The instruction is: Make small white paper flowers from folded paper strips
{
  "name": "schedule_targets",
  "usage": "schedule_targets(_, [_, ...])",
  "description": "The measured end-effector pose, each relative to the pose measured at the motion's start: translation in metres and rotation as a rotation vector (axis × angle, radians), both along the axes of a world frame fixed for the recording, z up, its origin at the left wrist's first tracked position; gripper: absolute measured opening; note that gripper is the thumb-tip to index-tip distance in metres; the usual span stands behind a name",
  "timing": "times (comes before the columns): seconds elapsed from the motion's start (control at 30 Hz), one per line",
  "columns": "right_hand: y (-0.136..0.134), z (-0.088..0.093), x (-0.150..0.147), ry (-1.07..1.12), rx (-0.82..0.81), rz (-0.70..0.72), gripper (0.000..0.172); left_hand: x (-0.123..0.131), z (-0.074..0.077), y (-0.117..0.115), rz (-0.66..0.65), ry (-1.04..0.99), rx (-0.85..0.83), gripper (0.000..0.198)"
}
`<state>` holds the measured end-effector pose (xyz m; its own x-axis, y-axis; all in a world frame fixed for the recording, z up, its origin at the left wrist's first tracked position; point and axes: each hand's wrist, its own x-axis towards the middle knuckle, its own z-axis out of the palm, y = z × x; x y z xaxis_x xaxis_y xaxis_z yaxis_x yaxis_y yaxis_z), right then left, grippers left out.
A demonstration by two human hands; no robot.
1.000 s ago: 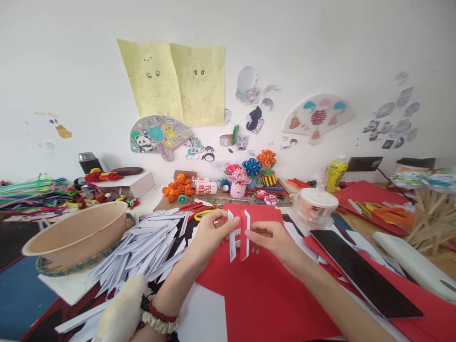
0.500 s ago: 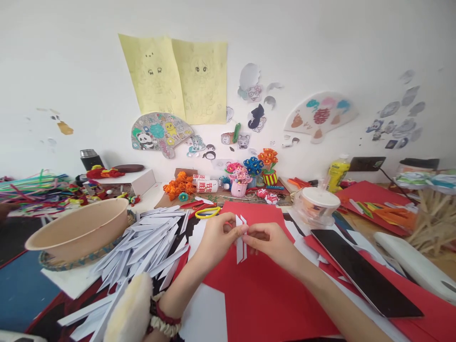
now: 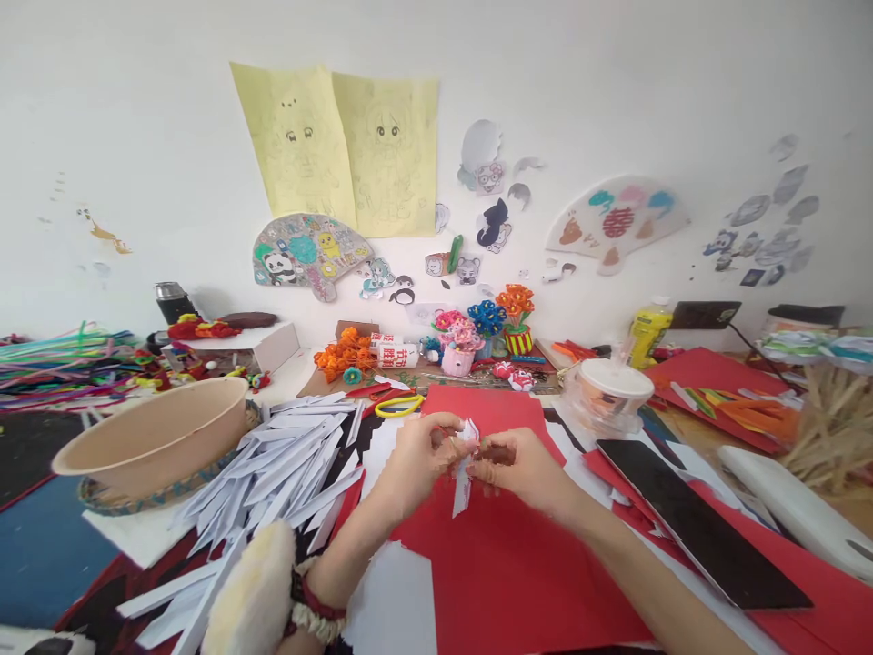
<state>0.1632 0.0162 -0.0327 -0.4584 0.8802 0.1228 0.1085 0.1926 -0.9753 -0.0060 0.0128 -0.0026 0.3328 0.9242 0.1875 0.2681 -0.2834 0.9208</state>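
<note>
A folded white paper strip (image 3: 462, 491) is pinched between both hands above a sheet of red paper (image 3: 518, 564). My left hand (image 3: 428, 455) grips it from the left with thumb and fingers. From the right, my right hand (image 3: 515, 459) closes its fingertips on the same strip. The fingers cover the strip's middle, and its outline is blurred. Left of my left forearm lies a heap of folded white paper strips (image 3: 286, 464). Yellow-handled scissors (image 3: 399, 406) lie just beyond my left hand.
A beige basin (image 3: 156, 437) stands at the left. To the right are a dark-screened tablet (image 3: 702, 523) and a lidded white cup (image 3: 610, 391). Pipe-cleaner flowers in a pink pot (image 3: 456, 359) stand at the back, near a yellow bottle (image 3: 647, 332).
The folded paper has turned and tilted between my fingers, so its two parallel edges no longer show apart. Both hands stay almost in place.
</note>
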Motion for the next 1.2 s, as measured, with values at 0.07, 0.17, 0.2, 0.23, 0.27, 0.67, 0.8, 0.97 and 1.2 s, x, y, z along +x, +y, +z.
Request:
schedule_targets(0.07, [-0.002,0.002,-0.001,0.025,-0.002,0.012,0.036,0.0,0.0,0.001,0.004,0.001,-0.002,0.036])
schedule_targets(0.17, [-0.003,0.005,-0.001,0.088,-0.023,0.0,0.036,-0.002,0.0,0.003,-0.011,-0.006,-0.004,0.038])
schedule_targets(0.2, [-0.004,0.006,-0.001,0.108,-0.032,-0.02,0.037,-0.003,0.001,0.004,-0.012,-0.001,0.004,0.038])
schedule_targets(0.23, [-0.004,0.007,0.0,0.126,-0.04,-0.047,0.037,-0.003,0.002,0.004,-0.014,0.018,0.019,0.037])
schedule_targets(0.27, [-0.004,0.009,0.0,0.143,-0.048,-0.077,0.037,-0.004,0.003,0.003,-0.014,0.047,0.044,0.035])
schedule_targets(0.67, [-0.002,0.009,0.004,0.341,-0.131,-0.223,0.032,-0.009,0.005,0.003,-0.037,0.175,0.127,0.023])
schedule_targets(0.8, [-0.001,0.007,0.005,0.382,-0.121,-0.264,0.032,-0.01,0.005,0.005,-0.015,0.161,0.142,0.024])
schedule_targets(0.97, [-0.001,0.007,0.005,0.379,-0.137,-0.247,0.033,-0.01,0.006,0.005,-0.027,0.127,0.11,0.027])
schedule_targets(1.2, [-0.001,0.009,0.005,0.308,-0.076,-0.3,0.032,-0.007,0.004,0.002,0.016,0.372,0.278,0.015])
